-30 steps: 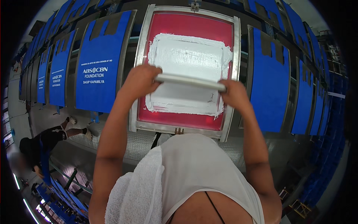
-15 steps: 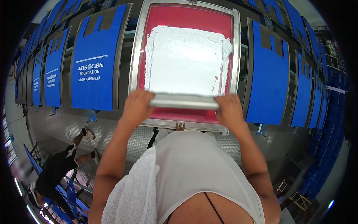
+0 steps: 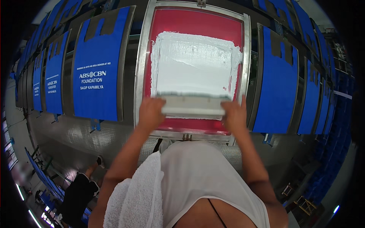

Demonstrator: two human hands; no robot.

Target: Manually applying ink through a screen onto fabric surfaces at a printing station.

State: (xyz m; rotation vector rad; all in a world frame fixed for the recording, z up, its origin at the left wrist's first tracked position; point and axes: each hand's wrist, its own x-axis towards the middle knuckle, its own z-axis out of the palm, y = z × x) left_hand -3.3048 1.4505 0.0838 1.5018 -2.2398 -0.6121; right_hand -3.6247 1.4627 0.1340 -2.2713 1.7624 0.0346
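Observation:
A metal-framed printing screen (image 3: pixel 139 72) with red mesh lies in front of me. A thick layer of white ink (image 3: pixel 194 64) covers the middle of its mesh. Across the near part of the ink stands a pale squeegee (image 3: pixel 194 106), blurred by motion. My left hand (image 3: pixel 152 113) grips its left end. At the opposite end, my right hand (image 3: pixel 234 116) is closed on it, with one finger pointing up along the frame. A thin white strip of ink shows on the near side of the squeegee. What lies under the screen is hidden.
Blue fabric panels on dark boards stand in a row on both sides: a panel with white print (image 3: pixel 93 72) at left, a plain panel (image 3: pixel 276 83) at right. A co-worker in dark clothes (image 3: pixel 78 197) is at lower left. A white towel (image 3: pixel 137 193) hangs over my left shoulder.
The squeegee has tilted and moved slightly away from the screen's near edge, leaving white ink showing on its near side. My view has shifted a little. The co-worker has moved.

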